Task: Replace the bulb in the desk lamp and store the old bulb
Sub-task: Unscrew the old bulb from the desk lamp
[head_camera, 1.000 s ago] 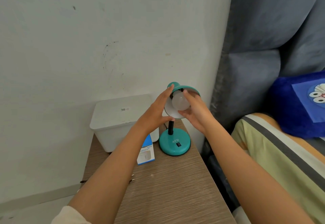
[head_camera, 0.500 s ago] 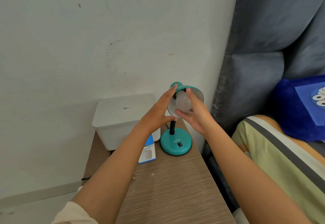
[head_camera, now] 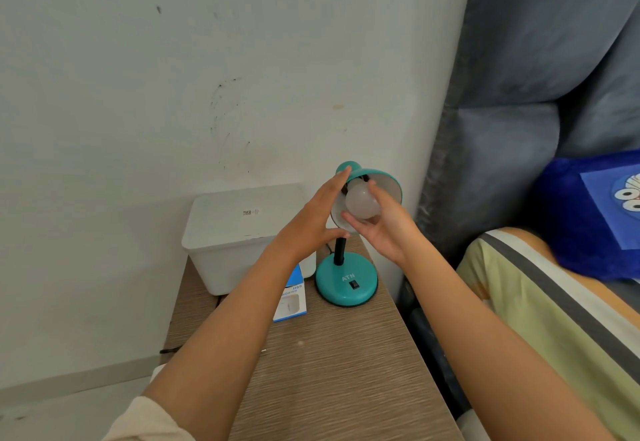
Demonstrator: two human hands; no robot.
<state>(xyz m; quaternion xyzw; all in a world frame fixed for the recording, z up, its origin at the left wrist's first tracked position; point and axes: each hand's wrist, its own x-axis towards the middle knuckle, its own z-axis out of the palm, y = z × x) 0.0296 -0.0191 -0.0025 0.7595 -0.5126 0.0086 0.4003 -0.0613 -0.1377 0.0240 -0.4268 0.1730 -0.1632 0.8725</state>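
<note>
A teal desk lamp stands at the back of the wooden side table, its round base [head_camera: 346, 283] near the wall. Its shade [head_camera: 389, 182] is tilted towards me. A white frosted bulb [head_camera: 360, 203] sits in the shade's mouth. My right hand [head_camera: 384, 229] has thumb and fingers closed around the bulb from the right and below. My left hand [head_camera: 311, 224] grips the shade's left rim, fingers along its top, thumb under it. Whether the bulb is seated in the socket is hidden.
A white lidded bin [head_camera: 239, 233] stands left of the lamp against the wall. A blue and white carton [head_camera: 292, 297] lies beside the lamp base, partly under my left forearm. The wooden table [head_camera: 346, 371] ends right at a grey sofa [head_camera: 502, 163] with a blue cushion [head_camera: 588, 215].
My right hand has turned around the bulb, thumb now on its upper side. The left hand stays on the shade. The camera has shifted slightly.
</note>
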